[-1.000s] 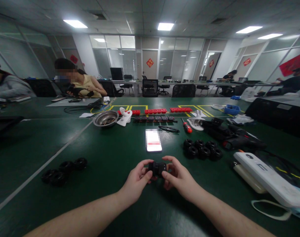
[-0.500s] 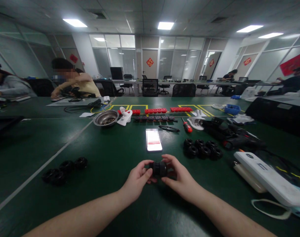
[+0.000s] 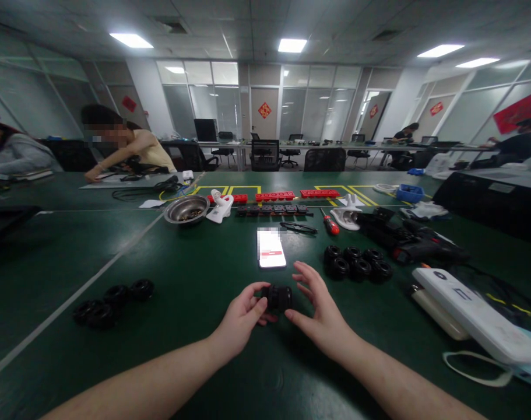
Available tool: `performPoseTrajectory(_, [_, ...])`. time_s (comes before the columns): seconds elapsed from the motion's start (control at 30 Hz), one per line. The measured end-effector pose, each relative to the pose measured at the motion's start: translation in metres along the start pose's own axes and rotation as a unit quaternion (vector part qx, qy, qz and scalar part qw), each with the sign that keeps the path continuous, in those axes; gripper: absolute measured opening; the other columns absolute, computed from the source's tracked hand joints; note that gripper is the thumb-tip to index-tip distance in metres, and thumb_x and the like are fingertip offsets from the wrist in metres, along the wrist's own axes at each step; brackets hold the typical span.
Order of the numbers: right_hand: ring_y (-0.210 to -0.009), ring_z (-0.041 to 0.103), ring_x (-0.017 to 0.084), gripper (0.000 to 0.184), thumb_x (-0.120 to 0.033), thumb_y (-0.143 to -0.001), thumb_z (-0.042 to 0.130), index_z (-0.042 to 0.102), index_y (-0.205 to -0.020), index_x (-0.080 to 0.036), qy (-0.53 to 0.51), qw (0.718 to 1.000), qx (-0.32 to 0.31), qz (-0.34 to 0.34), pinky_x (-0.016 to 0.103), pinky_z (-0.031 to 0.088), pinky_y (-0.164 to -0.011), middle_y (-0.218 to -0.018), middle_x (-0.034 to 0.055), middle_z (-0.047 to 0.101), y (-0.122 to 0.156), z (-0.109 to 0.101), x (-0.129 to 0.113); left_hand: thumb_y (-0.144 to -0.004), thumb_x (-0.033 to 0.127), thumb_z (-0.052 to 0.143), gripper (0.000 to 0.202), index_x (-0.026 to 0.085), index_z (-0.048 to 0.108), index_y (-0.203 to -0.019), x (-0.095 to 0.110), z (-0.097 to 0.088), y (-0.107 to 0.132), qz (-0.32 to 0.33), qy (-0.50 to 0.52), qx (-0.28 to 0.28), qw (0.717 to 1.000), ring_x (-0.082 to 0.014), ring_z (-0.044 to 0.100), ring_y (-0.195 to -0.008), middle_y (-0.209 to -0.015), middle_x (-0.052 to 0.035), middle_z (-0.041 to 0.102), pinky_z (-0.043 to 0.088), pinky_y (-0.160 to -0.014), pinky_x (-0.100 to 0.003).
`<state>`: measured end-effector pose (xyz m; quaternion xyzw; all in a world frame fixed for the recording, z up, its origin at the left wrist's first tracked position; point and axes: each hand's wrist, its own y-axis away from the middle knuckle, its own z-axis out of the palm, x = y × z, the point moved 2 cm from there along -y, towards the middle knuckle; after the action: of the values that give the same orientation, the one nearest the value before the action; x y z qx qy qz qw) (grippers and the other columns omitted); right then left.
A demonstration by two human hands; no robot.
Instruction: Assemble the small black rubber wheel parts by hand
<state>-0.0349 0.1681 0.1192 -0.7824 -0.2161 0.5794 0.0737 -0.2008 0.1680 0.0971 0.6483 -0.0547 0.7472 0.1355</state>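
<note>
My left hand [image 3: 246, 312] grips a black wheel [image 3: 279, 298] between thumb and fingers above the green table. Fingers partly cover its left end. Just to the right, my right hand [image 3: 314, 300] is open, its fingers spread and curved toward the wheel. Its thumb tip is close to the wheel's lower right edge; whether it touches I cannot tell. Beyond the hands lies a lit phone [image 3: 271, 248]. Several similar black wheels [image 3: 360, 268] stand in two rows to the right, and more black wheels [image 3: 117, 294] lie at the left.
Farther back are a metal bowl [image 3: 186, 211], red slotted trays [image 3: 274, 196], a row of black parts [image 3: 274, 210], black tweezers-like tool [image 3: 298, 228] and a red screwdriver [image 3: 331, 224]. A white device [image 3: 477, 312] and a black power tool [image 3: 431, 245] lie right. People sit at tables beyond.
My right hand has let go of the wheel's right end; its fingers have opened and lifted away. The left hand keeps holding the wheel in about the same place.
</note>
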Motion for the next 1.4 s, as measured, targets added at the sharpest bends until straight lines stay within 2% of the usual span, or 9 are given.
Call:
performPoseTrajectory(0.1, [-0.112, 0.039, 0.023, 0.074, -0.012, -0.064, 0.061, 0.026, -0.127, -0.029, 0.032, 0.999, -0.004, 0.035, 0.046, 0.036, -0.093, -0.132, 0.0074, 0.023, 0.0, 0.0, 0.005, -0.073, 0.043, 0.056, 0.043, 0.016, 0.044, -0.104, 0.0, 0.0, 0.0, 0.001, 0.002, -0.003, 1.0, -0.0161, 0.063, -0.064, -0.076, -0.0038, 0.063, 0.04, -0.056, -0.025])
performPoseTrajectory(0.3, [-0.097, 0.05, 0.019, 0.049, -0.008, -0.067, 0.056, 0.046, -0.112, -0.023, 0.032, 0.998, -0.05, 0.025, 0.036, 0.047, -0.08, -0.114, 0.0065, 0.046, -0.002, 0.001, 0.004, -0.075, 0.041, 0.053, 0.041, 0.015, 0.042, -0.105, -0.001, -0.002, 0.001, 0.0, -0.011, -0.009, 1.0, -0.0158, 0.062, -0.066, -0.078, -0.0042, 0.062, 0.041, -0.057, -0.025])
performPoseTrajectory(0.47, [-0.079, 0.056, 0.016, 0.044, -0.011, -0.067, 0.058, 0.048, -0.109, -0.02, 0.011, 0.994, -0.073, 0.076, 0.032, 0.049, -0.068, -0.098, 0.0051, 0.056, -0.004, 0.003, 0.004, -0.077, 0.031, 0.054, 0.053, 0.021, 0.031, -0.123, 0.001, 0.0, 0.004, 0.035, -0.035, -0.027, 0.998, -0.0177, 0.058, -0.082, -0.093, -0.0064, 0.06, 0.042, -0.063, -0.026])
performPoseTrajectory(0.63, [-0.074, 0.057, 0.015, 0.041, -0.017, -0.07, 0.058, 0.045, -0.109, -0.019, -0.033, 0.991, -0.088, 0.094, 0.03, 0.049, -0.064, -0.089, 0.0033, 0.057, -0.005, 0.002, 0.004, -0.072, 0.025, 0.06, 0.054, 0.021, 0.036, -0.12, 0.004, 0.001, 0.008, 0.041, -0.054, -0.045, 0.997, -0.0154, 0.059, -0.073, -0.085, -0.0037, 0.061, 0.044, -0.068, -0.029])
performPoseTrajectory(0.77, [-0.089, 0.054, 0.018, 0.042, -0.01, -0.071, 0.054, 0.045, -0.111, -0.023, 0.036, 0.993, -0.114, -0.023, 0.032, 0.049, -0.074, -0.102, 0.0054, 0.054, 0.002, 0.0, -0.009, -0.074, 0.047, 0.052, 0.035, 0.014, 0.051, -0.086, 0.001, -0.003, 0.007, 0.018, -0.1, -0.021, 0.995, -0.0084, 0.044, -0.039, -0.048, 0.0055, 0.048, 0.034, -0.04, -0.019])
performPoseTrajectory(0.9, [-0.104, 0.047, 0.019, 0.05, 0.001, -0.068, 0.047, 0.044, -0.111, -0.023, 0.113, 0.972, -0.152, -0.14, 0.034, 0.042, -0.089, -0.113, 0.0062, 0.048, 0.007, 0.0, -0.021, -0.076, 0.062, 0.031, 0.055, 0.015, 0.047, -0.055, 0.002, -0.004, 0.007, 0.027, -0.175, -0.007, 0.984, -0.0083, 0.039, -0.038, -0.042, 0.0035, 0.04, 0.028, -0.038, -0.019])
performPoseTrajectory(1.07, [-0.1, 0.049, 0.018, 0.048, -0.001, -0.068, 0.05, 0.044, -0.11, -0.022, 0.121, 0.972, -0.161, -0.122, 0.033, 0.045, -0.085, -0.109, 0.006, 0.051, 0.007, 0.002, -0.019, -0.081, 0.052, 0.036, 0.042, 0.017, 0.049, -0.101, 0.007, -0.002, 0.011, 0.036, -0.146, 0.008, 0.989, -0.0123, 0.052, -0.051, -0.065, 0.0006, 0.054, 0.036, -0.044, -0.021])
performPoseTrajectory(1.23, [-0.085, 0.054, 0.017, 0.043, -0.005, -0.069, 0.055, 0.045, -0.107, -0.022, 0.133, 0.979, -0.136, -0.077, 0.03, 0.048, -0.074, -0.098, 0.0043, 0.055, 0.006, 0.004, -0.016, -0.08, 0.052, 0.037, 0.047, 0.014, 0.054, -0.102, 0.008, -0.003, 0.01, 0.048, -0.109, -0.029, 0.992, -0.0161, 0.058, -0.061, -0.081, -0.0064, 0.06, 0.044, -0.053, -0.025])
performPoseTrajectory(1.4, [-0.093, 0.051, 0.018, 0.044, -0.003, -0.068, 0.049, 0.044, -0.108, -0.021, 0.156, 0.973, -0.099, -0.141, 0.033, 0.045, -0.08, -0.103, 0.0062, 0.052, 0.006, 0.0, -0.02, -0.07, 0.044, 0.061, 0.077, 0.019, 0.02, -0.129, 0.005, -0.002, 0.012, 0.082, -0.111, -0.075, 0.988, -0.0185, 0.06, -0.072, -0.082, -0.0043, 0.061, 0.046, -0.065, -0.029])
